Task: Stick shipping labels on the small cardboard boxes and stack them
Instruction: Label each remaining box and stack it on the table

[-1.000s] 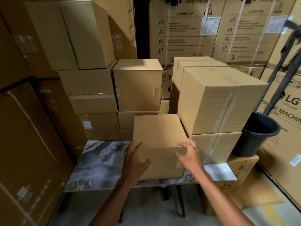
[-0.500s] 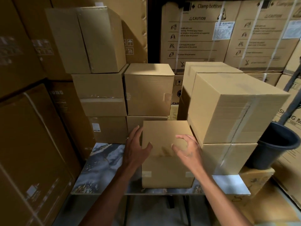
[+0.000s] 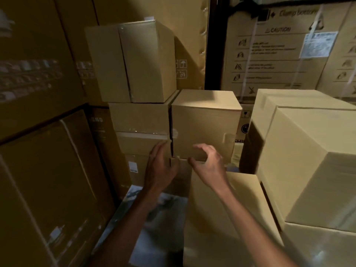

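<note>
A small plain cardboard box (image 3: 221,209) stands on the marble-patterned table (image 3: 154,218), below my arms. Behind it a taped cardboard box (image 3: 206,122) sits on top of a stack. My left hand (image 3: 159,166) is raised at that box's lower left corner, fingers straight and spread, holding nothing. My right hand (image 3: 209,163) hovers in front of the box's lower front face with fingers loosely curved and nothing in them. Whether either hand touches the box is unclear. A small white label (image 3: 133,166) shows on a lower box to the left.
More stacked cartons (image 3: 138,120) stand to the left, topped by a taped box (image 3: 134,60). Two large boxes (image 3: 308,160) are piled at the right of the table. Big appliance cartons (image 3: 269,54) wall in the back and the left side (image 3: 38,170).
Both hands have left the small box on the table and moved up and forward to the stacked box behind it. The view has come closer and tilted up.
</note>
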{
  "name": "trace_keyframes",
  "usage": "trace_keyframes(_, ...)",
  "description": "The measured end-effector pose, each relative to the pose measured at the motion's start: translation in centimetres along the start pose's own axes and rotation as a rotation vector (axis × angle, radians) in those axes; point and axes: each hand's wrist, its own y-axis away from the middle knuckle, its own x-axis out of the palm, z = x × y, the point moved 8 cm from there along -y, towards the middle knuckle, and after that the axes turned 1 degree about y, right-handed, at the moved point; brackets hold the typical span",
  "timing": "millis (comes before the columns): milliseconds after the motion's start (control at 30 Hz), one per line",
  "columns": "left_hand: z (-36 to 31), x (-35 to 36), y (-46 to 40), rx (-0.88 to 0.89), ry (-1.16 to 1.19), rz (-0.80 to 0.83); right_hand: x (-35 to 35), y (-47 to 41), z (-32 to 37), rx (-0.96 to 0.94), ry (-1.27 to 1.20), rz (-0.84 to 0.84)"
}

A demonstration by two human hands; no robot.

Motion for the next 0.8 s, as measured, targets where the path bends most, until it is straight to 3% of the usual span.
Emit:
trace_keyframes(367,2.0,-10.6,-11.3,-0.016,0.000,-0.379,5.3,-11.0,8.7,-0.211,-0.079,0.036)
trace_keyframes(800,3.9,-18.2,-23.4,0.081,-0.005,-0.429,8.7,-20.7,16.6,-0.365,-0.047,-0.271)
